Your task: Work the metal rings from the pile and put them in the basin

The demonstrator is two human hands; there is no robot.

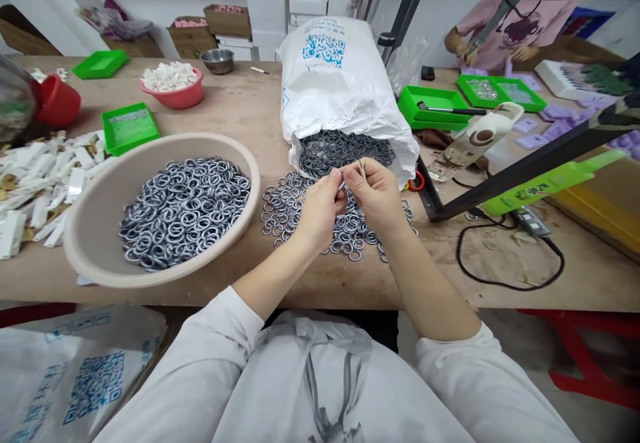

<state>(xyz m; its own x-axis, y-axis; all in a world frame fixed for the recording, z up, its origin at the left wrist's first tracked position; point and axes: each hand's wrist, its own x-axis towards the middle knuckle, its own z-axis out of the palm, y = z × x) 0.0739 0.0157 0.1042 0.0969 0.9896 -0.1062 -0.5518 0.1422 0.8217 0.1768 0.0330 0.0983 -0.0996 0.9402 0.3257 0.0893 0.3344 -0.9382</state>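
Before the sack's mouth, left hand pinches a ring, right hand a thin tool; bare table edge nearer than the sack, basin left.

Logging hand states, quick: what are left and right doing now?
Left hand: closed, pinching what looks like a ring, mostly hidden.
Right hand: closed, holding a thin tool; type can't be told.

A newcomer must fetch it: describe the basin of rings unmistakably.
Find the white sack on the brown table; left of it stands a wide, round basin. It is beige and holds grey rings, unlike the smaller pink bowl of white pieces behind it.
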